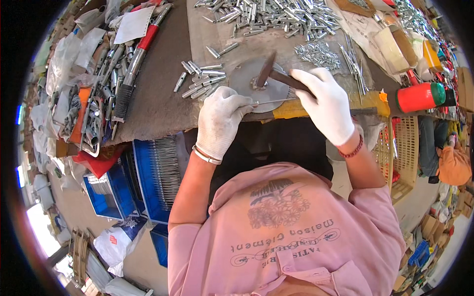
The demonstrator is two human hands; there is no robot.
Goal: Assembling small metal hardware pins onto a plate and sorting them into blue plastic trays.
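My left hand (219,118), in a white glove, is closed on a thin metal rod (275,101) lying sideways near the table's front edge. The right hand (325,101), gloved too, grips the dark handle of a hammer (267,70). The hammer's head is over a round grey metal plate (240,81), with a small metal piece partly hidden beneath it. Whether the head touches that piece I cannot tell. Short silver metal tubes (202,81) lie to the left of the plate. Beyond it are a heap of small metal pins (318,55) and long thin rods (354,69).
A large heap of metal tubes (276,17) covers the table's far side. Tools and plastic bags crowd the left (91,98). A red and green container (419,97) lies at the right edge. Blue crates (143,172) with rods stand below left; a yellow basket (407,148) stands right.
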